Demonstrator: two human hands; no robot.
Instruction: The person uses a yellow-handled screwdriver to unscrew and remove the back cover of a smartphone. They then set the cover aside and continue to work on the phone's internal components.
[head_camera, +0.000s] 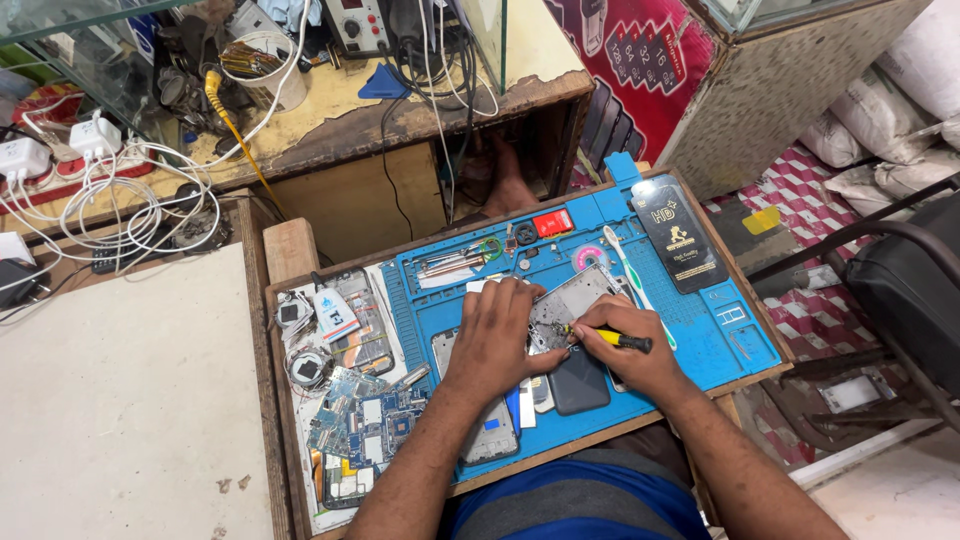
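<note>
The left hand (495, 338) lies flat, fingers spread, pressing down on an opened smartphone (570, 303) that rests on the blue silicone repair mat (730, 335). The right hand (625, 340) is closed around a yellow-handled screwdriver (612, 338), whose tip meets the phone's exposed interior just beside the left thumb. A dark back cover (580, 385) lies on the mat directly below the phone, touching the right hand. A white toothbrush (630, 275) lies to the right of the phone, near a black boxed screen protector (680, 232). Left of the mat, loose circuit boards (375, 415) and a small glue bottle (334, 312) sit on the table (290, 250)
</note>
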